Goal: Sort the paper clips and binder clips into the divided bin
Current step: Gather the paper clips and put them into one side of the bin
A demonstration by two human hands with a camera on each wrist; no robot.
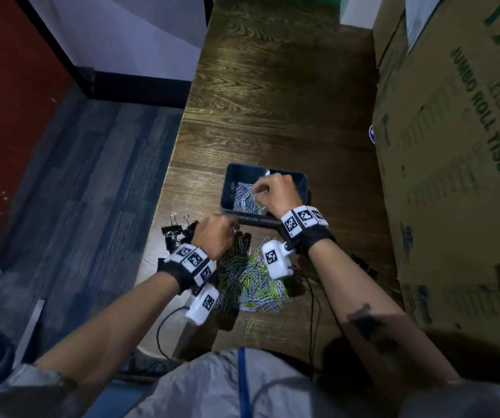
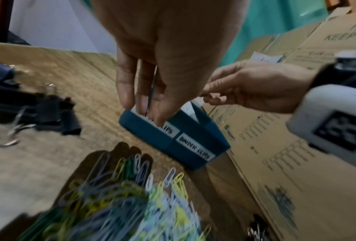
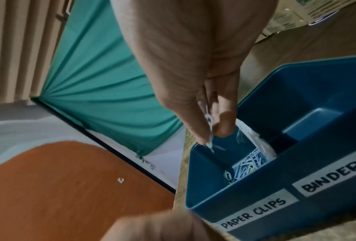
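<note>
Right hand [image 3: 195, 68] pinches a white paper clip [image 3: 209, 128] over the bin [image 3: 245, 205]; its wrist view alone reads "PAPER CLIPS". Left hand [image 2: 164, 53] pinches a dark clip [image 2: 150, 99].

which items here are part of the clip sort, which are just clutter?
In the job:
- divided bin, labelled sections
- paper clip pinched in right hand over the paper-clip side
- paper clip pile
- binder clips
- left hand, pinching something thin

Lying about:
- cardboard box
- cables
- wooden table
</note>
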